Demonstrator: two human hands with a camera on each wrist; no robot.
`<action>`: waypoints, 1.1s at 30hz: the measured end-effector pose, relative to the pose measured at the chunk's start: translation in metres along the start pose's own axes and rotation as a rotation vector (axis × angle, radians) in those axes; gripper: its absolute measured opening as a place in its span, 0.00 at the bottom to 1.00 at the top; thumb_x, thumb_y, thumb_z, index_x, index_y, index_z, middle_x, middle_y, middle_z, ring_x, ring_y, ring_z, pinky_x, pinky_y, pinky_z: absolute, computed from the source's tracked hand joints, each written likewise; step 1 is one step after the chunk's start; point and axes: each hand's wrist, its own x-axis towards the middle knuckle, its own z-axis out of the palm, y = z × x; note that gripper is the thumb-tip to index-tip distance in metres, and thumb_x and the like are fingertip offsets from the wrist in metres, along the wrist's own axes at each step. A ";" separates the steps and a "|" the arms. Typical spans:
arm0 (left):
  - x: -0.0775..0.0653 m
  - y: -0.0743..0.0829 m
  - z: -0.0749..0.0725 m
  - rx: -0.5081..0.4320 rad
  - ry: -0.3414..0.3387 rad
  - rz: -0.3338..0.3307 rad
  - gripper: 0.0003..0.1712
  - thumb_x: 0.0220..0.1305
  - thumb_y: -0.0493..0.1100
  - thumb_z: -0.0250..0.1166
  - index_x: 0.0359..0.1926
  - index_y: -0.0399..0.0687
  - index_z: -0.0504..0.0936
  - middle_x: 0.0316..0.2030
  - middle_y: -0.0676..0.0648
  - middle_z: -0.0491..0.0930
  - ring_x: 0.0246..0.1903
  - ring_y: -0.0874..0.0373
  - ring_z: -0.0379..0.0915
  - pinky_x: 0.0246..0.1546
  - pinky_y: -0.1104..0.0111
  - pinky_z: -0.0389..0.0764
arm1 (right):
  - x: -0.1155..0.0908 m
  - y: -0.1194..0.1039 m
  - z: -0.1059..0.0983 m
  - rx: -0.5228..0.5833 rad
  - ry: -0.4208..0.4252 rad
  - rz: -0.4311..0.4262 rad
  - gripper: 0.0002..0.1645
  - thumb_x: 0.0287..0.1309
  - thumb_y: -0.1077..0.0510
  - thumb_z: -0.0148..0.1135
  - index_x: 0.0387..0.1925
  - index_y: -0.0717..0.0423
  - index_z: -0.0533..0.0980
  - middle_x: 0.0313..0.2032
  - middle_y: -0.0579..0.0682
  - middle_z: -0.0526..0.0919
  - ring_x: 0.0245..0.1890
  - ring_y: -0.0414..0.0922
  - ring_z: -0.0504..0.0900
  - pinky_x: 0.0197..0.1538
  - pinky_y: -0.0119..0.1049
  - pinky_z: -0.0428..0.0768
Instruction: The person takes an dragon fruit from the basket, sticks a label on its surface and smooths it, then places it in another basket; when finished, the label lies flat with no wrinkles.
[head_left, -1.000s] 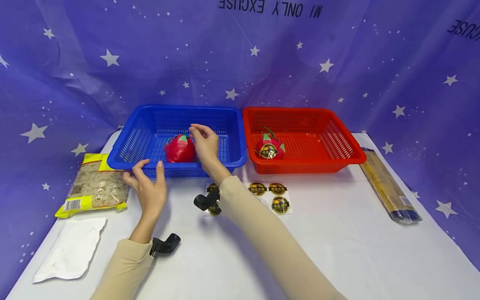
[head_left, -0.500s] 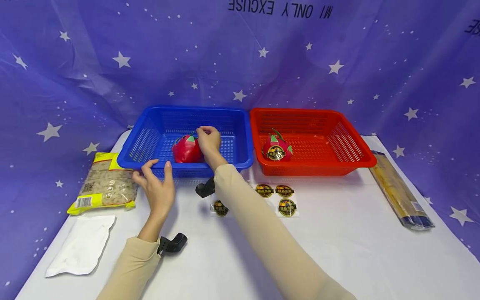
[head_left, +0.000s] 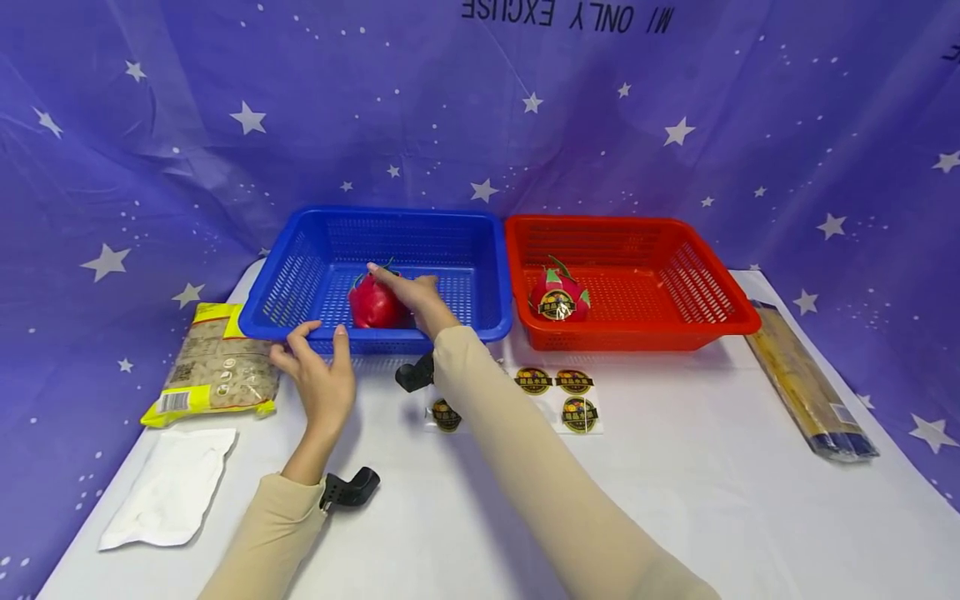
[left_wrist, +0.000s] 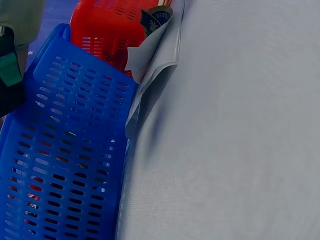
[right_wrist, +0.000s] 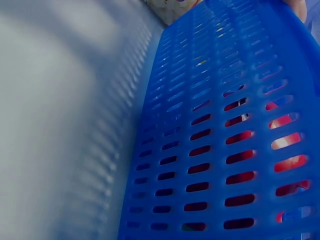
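Observation:
A red dragon fruit (head_left: 375, 302) with green leaf tips sits in the blue basket (head_left: 474, 327). My right hand (head_left: 423, 302) reaches over the front rim, one digit laid straight across the top of the fruit; its other fingers are hidden beside the fruit. My left hand (head_left: 324, 387) holds the basket's front rim with bent fingertips, thumb apart. A second dragon fruit (head_left: 577, 292) bears a round black-and-gold sticker (head_left: 557, 306) and rests in the red basket (head_left: 637, 336). Whether the fruit in the blue basket has a sticker is hidden.
Round stickers (head_left: 579, 414) on a clear sheet lie before the baskets, partly under my right forearm. At left are a yellow-edged food packet (head_left: 225, 367) and a white pouch (head_left: 171, 487). A long brown packet (head_left: 813, 383) lies right. A purple starry cloth (head_left: 480, 108) hangs behind.
My right hand's pinched fingertips above the fruit have loosened, and one digit now stretches left over its top. My left hand keeps its place at the rim. The head view has shifted slightly.

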 end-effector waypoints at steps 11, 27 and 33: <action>0.001 0.002 0.000 -0.002 -0.005 0.000 0.23 0.61 0.53 0.56 0.52 0.46 0.66 0.54 0.36 0.47 0.57 0.45 0.50 0.56 0.55 0.59 | -0.001 0.001 -0.006 -0.037 -0.138 0.009 0.62 0.42 0.33 0.63 0.69 0.53 0.41 0.65 0.53 0.55 0.64 0.52 0.61 0.66 0.45 0.60; 0.003 0.004 0.000 0.010 -0.017 -0.003 0.23 0.60 0.54 0.57 0.51 0.46 0.66 0.54 0.36 0.47 0.57 0.45 0.50 0.56 0.55 0.59 | 0.001 -0.001 -0.009 0.006 -0.114 -0.017 0.48 0.42 0.40 0.65 0.61 0.56 0.58 0.56 0.54 0.69 0.56 0.50 0.70 0.60 0.45 0.68; 0.001 0.002 -0.001 0.014 -0.020 -0.023 0.23 0.60 0.55 0.56 0.51 0.47 0.66 0.56 0.36 0.44 0.57 0.43 0.50 0.55 0.53 0.60 | 0.001 0.000 -0.008 -0.001 -0.117 -0.016 0.44 0.40 0.43 0.66 0.58 0.56 0.62 0.55 0.52 0.70 0.54 0.50 0.72 0.59 0.45 0.69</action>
